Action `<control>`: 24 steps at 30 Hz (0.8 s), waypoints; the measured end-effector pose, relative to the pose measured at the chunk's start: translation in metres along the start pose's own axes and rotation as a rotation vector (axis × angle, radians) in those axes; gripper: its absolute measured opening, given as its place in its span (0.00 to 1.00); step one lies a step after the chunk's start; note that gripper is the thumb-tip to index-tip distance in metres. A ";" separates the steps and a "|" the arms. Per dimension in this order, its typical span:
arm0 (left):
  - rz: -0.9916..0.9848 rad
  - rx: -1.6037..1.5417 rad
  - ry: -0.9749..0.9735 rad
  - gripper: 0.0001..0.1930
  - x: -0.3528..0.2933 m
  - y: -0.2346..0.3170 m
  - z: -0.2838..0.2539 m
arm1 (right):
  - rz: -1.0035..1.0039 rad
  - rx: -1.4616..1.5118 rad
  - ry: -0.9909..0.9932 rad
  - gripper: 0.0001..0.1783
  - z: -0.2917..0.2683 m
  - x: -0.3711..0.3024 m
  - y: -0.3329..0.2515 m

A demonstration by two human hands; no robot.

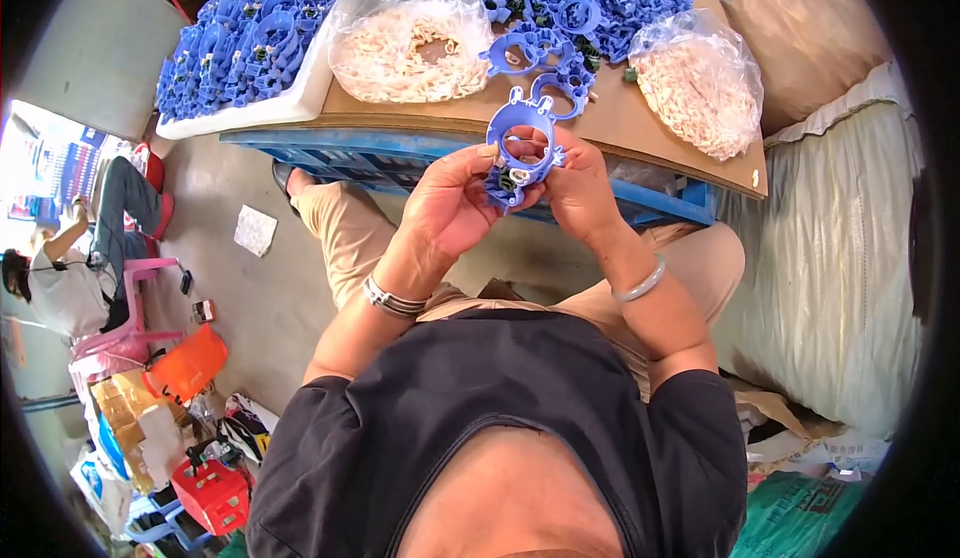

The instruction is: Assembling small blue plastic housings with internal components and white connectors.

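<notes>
In the upper left of the frame, a white tray [240, 126] is heaped with blue parts [245, 53]. Next comes 1 clear bag of pale bits [385, 73], its mouth open. Near the middle, the left hand [447, 201] has its grip pinching the left side of a blue ring part [514, 121], with the thumb on it. The right hand [583, 186] has its grip pinching the right side of the same part. So 2 hands hold it up, by the front edge of the brown counter [618, 116]. More blue rings [523, 50] lie just above it in the frame. At upper right sits a 2nd bag of pale bits [700, 93].

The ring could slip and fall to the floor if both thumbs let go. Pushing too hard might crack its thin rim. A sleeve or elbow bump could spill the open bag.
</notes>
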State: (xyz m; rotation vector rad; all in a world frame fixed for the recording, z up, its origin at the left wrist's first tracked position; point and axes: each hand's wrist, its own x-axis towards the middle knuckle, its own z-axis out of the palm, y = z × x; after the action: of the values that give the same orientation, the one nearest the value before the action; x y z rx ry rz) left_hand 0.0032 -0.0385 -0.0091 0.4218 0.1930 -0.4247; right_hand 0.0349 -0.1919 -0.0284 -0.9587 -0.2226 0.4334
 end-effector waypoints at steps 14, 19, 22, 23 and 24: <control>-0.039 -0.026 0.058 0.18 -0.004 -0.002 -0.006 | -0.091 -0.077 0.031 0.16 -0.002 -0.002 0.008; -0.085 0.083 -0.012 0.17 -0.012 0.001 -0.009 | 0.016 0.005 0.141 0.18 -0.016 -0.004 -0.015; -0.024 0.320 0.060 0.16 -0.015 0.000 -0.007 | 0.042 0.078 -0.037 0.19 -0.013 -0.007 -0.031; -0.029 0.361 0.069 0.16 -0.015 0.000 -0.007 | -0.031 -0.043 0.084 0.17 -0.007 -0.010 -0.033; -0.035 0.402 0.077 0.16 -0.016 -0.001 -0.007 | -0.031 -0.044 0.085 0.17 -0.008 -0.010 -0.036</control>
State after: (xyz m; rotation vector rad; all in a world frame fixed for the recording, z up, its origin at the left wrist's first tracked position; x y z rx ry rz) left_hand -0.0117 -0.0306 -0.0114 0.8315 0.1893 -0.4828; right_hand 0.0376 -0.2199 -0.0032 -1.0138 -0.1701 0.3594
